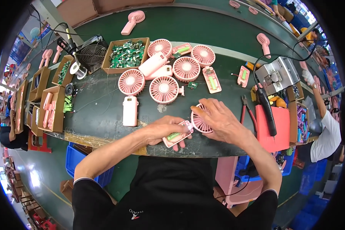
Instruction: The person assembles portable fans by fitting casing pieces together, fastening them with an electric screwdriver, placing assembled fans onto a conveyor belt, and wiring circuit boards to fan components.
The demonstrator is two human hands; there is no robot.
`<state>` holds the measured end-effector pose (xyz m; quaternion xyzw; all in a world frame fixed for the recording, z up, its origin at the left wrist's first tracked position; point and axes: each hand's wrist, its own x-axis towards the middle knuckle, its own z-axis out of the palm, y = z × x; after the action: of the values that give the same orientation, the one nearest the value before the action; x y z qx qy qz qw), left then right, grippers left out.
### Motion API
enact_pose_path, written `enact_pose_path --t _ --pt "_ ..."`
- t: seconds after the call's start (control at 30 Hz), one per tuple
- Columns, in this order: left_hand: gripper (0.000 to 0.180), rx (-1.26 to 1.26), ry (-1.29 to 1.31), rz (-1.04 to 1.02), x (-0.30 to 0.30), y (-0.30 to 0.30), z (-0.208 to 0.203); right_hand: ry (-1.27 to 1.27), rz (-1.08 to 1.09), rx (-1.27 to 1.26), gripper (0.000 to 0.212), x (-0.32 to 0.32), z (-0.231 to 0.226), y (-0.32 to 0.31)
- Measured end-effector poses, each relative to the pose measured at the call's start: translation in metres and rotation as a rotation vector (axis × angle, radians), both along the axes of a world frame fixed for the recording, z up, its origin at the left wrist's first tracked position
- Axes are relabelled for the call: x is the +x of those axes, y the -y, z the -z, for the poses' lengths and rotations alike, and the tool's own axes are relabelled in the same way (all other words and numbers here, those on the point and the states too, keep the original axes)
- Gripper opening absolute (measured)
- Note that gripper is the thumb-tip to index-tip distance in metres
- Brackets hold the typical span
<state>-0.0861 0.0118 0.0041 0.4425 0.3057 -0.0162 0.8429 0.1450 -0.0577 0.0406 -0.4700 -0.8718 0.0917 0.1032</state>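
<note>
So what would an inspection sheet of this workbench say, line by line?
Surface: dark green bench, worn, taped along its front edge.
Job's things: pink fan with its open handle half, a green cell inside.
Clutter: more pink fan heads, white handle shells, box of green circuit boards, red-handled pliers, red tray.
Hands: left hand grips the handle half; right hand covers the fan head.
Cables: black leads run to the grey box and trail under the bench at right.
Surroundings: other workers at both sides, blue crates on the floor.
</note>
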Motion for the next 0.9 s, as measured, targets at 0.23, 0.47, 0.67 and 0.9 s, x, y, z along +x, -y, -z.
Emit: enact_pose_path --t 0.23,0.47,0.67,0.9 --pt "0.033 -0.192 0.015 -0.056 -0.003 0.007 0.007 -0.013 -0.02 -0.029 0.082 -0.004 -0.005 0.003" --pt "0.034 -0.28 -0.007 -0.066 -0.001 0.007 0.006 -0.089 -0.006 -0.109 0.08 0.001 0.006 0.003" --pt "0.032 -0.305 0.0 -0.065 -0.001 0.005 0.007 -0.111 -0.002 -0.134 0.081 0.002 0.007 0.001" --pt "0.046 -0.001 -0.029 -0.385 0.004 0.028 0.002 0.032 0.177 0.146 0.073 -0.022 -0.021 0.013"
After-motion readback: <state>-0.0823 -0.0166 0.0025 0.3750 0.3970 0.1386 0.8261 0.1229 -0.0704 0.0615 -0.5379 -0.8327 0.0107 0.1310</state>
